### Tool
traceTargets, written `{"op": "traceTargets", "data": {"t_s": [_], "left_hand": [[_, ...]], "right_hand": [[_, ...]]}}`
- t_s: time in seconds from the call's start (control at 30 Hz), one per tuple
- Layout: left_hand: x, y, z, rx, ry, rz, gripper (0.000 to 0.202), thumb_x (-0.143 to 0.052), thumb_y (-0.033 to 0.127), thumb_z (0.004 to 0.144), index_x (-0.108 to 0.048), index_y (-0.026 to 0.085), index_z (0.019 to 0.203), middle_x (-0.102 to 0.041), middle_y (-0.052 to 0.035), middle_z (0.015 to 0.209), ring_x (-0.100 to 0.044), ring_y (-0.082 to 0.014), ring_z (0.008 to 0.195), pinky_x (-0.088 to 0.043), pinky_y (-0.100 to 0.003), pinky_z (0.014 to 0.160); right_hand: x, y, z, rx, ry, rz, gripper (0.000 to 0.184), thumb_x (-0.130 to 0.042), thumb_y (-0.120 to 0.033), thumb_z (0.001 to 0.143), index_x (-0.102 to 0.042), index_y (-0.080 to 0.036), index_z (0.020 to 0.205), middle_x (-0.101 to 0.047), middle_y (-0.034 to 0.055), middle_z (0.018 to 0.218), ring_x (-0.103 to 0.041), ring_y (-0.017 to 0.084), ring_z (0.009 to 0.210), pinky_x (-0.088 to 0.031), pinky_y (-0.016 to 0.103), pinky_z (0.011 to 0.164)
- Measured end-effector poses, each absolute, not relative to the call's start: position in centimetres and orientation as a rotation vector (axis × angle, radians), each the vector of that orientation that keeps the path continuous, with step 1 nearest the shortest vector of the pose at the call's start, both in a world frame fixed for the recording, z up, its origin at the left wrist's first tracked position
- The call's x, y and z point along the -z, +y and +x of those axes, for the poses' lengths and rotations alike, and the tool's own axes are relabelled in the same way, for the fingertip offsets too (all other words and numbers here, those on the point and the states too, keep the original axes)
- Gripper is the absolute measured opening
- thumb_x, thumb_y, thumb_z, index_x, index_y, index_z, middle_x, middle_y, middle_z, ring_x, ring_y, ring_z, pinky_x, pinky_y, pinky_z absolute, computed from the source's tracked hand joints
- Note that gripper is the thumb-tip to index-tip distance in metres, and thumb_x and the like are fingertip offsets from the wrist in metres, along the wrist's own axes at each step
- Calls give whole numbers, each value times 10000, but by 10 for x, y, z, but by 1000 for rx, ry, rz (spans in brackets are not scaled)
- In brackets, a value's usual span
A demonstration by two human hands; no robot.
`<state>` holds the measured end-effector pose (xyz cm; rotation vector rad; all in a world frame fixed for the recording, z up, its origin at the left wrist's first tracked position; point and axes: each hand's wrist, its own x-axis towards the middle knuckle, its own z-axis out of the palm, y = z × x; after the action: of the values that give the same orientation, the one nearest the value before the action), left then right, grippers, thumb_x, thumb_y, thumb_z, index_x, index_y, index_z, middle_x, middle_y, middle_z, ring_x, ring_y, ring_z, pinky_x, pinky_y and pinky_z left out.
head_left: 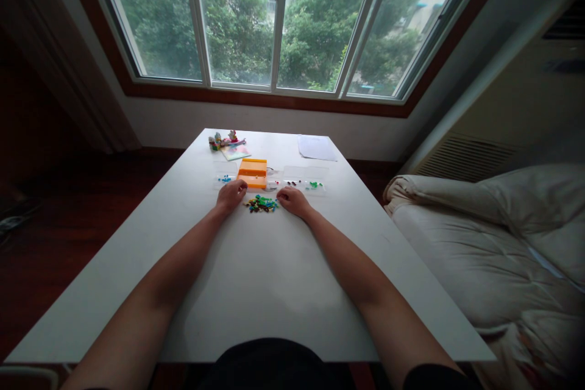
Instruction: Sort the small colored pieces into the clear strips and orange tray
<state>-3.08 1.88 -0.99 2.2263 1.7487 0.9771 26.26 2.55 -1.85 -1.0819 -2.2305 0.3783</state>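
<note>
White bench (265,280), and the toy-brick pile (261,203) looks light, stiff, edge-pinchable; left hand (231,194), right hand (293,200) flank it, curled, can't tell if gripping!

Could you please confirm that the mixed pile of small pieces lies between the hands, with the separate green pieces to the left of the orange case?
Not quite: the head view shows the separate green pieces to the right of the orange case, not the left. The mixed pile does lie between the left hand and the right hand.
</note>
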Motion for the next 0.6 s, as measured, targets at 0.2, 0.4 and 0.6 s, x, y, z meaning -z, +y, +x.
{"op": "traceTargets", "data": {"t_s": [0.2, 0.4, 0.6], "left_hand": [[8, 24, -44, -1217, 1840, 1939, 160, -608, 249, 816, -683, 229, 956, -737, -24, 904, -664, -197, 789, -479, -303, 766], [9, 32, -58, -1384, 1920, 1704, 188, -552, 252, 832, -673, 220, 973, -717, -26, 896, -629, -173, 748, -471, -276, 730], [17, 41, -69, -1456, 1928, 1512, 226, -554, 299, 854, -694, 221, 1013, -708, -30, 910, -660, -157, 749, -490, -246, 690]], "right_hand": [[18, 26, 270, -623, -2251, -1023, 79, -607, -168, 778, -685, -171, 793, -604, -23, 699, -487, 106, 638, -358, 220, 615], [13, 25, 272, -667, -2353, -989, 86, -691, -237, 774, -692, -167, 825, -573, -36, 704, -454, 90, 626, -317, 209, 589], [13, 25, 271, -562, -2379, -995, 96, -717, -256, 784, -701, -185, 848, -553, -41, 691, -449, 92, 625, -307, 208, 599]]}}
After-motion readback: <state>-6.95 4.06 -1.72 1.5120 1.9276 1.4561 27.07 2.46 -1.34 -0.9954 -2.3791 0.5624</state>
